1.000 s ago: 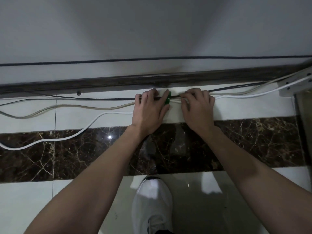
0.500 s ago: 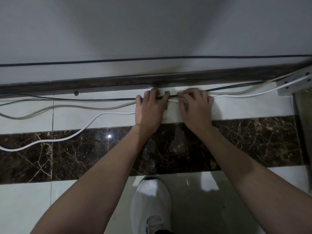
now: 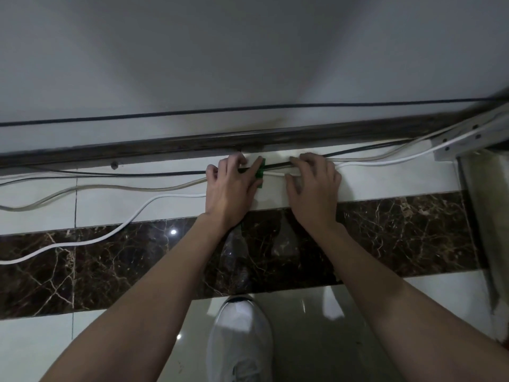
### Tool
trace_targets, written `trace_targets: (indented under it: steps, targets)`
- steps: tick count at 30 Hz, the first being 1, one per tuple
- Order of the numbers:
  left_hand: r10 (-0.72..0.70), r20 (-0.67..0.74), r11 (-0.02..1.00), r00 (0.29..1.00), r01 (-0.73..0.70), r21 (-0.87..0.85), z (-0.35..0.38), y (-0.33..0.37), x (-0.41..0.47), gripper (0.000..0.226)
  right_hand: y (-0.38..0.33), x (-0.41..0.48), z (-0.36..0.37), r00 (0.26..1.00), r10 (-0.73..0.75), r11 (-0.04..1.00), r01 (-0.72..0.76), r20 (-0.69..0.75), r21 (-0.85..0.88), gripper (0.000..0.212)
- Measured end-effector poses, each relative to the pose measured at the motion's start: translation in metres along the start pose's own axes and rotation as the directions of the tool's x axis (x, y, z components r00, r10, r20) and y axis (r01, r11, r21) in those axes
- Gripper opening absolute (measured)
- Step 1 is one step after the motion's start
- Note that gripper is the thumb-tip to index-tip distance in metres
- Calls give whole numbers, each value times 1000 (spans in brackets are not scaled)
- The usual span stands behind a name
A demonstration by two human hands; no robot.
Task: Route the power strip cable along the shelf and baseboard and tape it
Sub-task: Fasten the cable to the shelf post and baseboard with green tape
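Note:
A short strip of green tape (image 3: 260,172) crosses a bundle of cables on the pale floor tile just below the dark baseboard (image 3: 165,148). My left hand (image 3: 232,188) lies flat on the cables, its thumb pressing the tape's left edge. My right hand (image 3: 314,186) presses the same cables down just right of the tape. The white power strip cable (image 3: 385,161) runs right to the white power strip (image 3: 468,135) and loops left (image 3: 132,216) across the dark marble band. A beige cable (image 3: 110,186) and a black cable (image 3: 137,174) run beside it.
Another black cable (image 3: 248,108) runs along the grey wall above the baseboard. A pale shelf leg or panel (image 3: 484,216) stands at the far right under the power strip. My white shoe (image 3: 239,334) stands on the glossy floor below my hands.
My left thumb has slid along the green tape, which shows more than half a second ago. Both hands have stayed on the cables at the same spot.

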State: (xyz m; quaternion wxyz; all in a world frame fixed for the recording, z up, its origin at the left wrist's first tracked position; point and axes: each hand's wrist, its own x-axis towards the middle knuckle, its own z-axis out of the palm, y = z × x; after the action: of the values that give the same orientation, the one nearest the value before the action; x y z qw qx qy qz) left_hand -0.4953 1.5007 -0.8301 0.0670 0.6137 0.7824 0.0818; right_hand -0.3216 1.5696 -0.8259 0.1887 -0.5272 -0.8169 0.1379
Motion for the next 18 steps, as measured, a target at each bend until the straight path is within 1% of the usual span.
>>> trace_targets:
  steps: [2,4,6,8,10,12,14,16,18]
  targets:
    - [-41,-30,995,999,38,-95,-12,7,-10,50,-3,-4,-9,997,71,993,-70,-5,94,29]
    - [-112,-18,955,994,102,-279,-37,14,-24,41,-14,-9,-28,985,155,953,-170,79,249,25]
    - [-212,-18,843,977,174,-510,-76,23,-38,28,-32,-14,-58,956,235,897,-284,178,339,21]
    - [-341,-17,716,940,248,-653,-127,41,-50,15,-57,-17,-97,931,289,848,-357,222,391,19]
    - [-404,41,634,914,312,-708,-191,58,-70,4,-91,-24,-147,913,314,802,-402,262,441,17]
    - [-442,106,558,891,366,-745,-243,73,-85,10,-118,-28,-191,895,328,761,-440,301,477,16]
    - [-476,169,491,863,420,-764,-313,90,-112,13,-155,-39,-258,887,328,723,-458,326,517,17]
    - [-475,188,476,860,431,-766,-392,108,-145,14,-195,-53,-336,890,319,691,-454,326,563,19]
    - [-456,225,473,861,449,-758,-478,127,-191,15,-239,-77,-425,896,318,682,-443,309,582,21]
